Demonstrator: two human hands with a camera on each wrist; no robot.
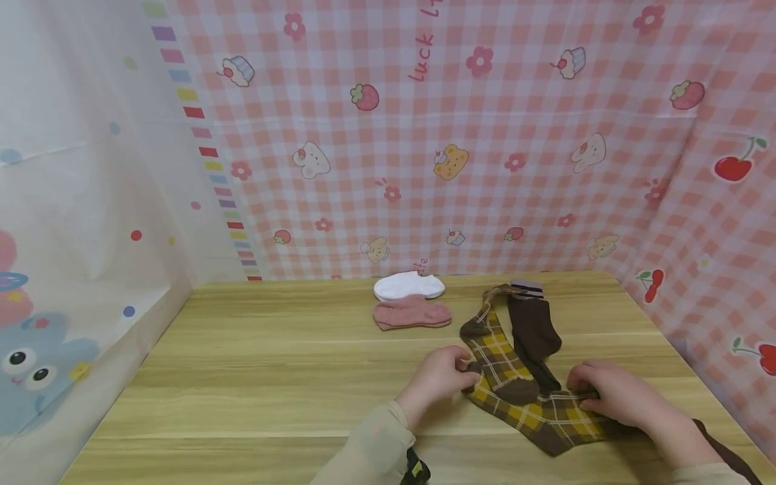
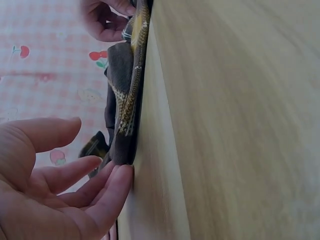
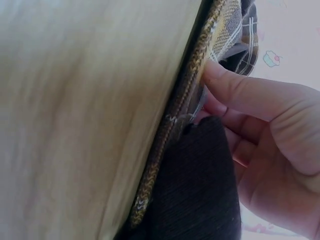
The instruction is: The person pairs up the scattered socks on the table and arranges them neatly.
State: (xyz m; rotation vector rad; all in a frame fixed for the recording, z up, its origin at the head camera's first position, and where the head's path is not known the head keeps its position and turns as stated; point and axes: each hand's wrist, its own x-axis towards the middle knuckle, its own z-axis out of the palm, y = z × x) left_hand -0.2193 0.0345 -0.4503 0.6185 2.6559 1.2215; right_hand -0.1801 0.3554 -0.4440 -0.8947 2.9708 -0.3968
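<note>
A yellow-and-brown plaid sock (image 1: 521, 414) lies across the front of the table. My left hand (image 1: 441, 378) is at its dark left end; in the left wrist view the fingertips touch the dark fabric and the thumb stands apart. My right hand (image 1: 624, 396) pinches the sock's upper edge farther right, and the right wrist view shows the thumb (image 3: 225, 80) against the plaid knit. A second plaid sock (image 1: 500, 353) overlaps the first, its brown end on top. Behind it lies a dark brown sock (image 1: 533, 323) with a striped end.
Toward the back edge lie a white sock (image 1: 409, 286) and a pink sock (image 1: 412, 313), side by side. Dark fabric (image 1: 724, 448) extends past my right forearm. A pink checked cloth (image 1: 424, 202) hangs behind the wooden table (image 1: 261, 377), with more printed cloth at both sides.
</note>
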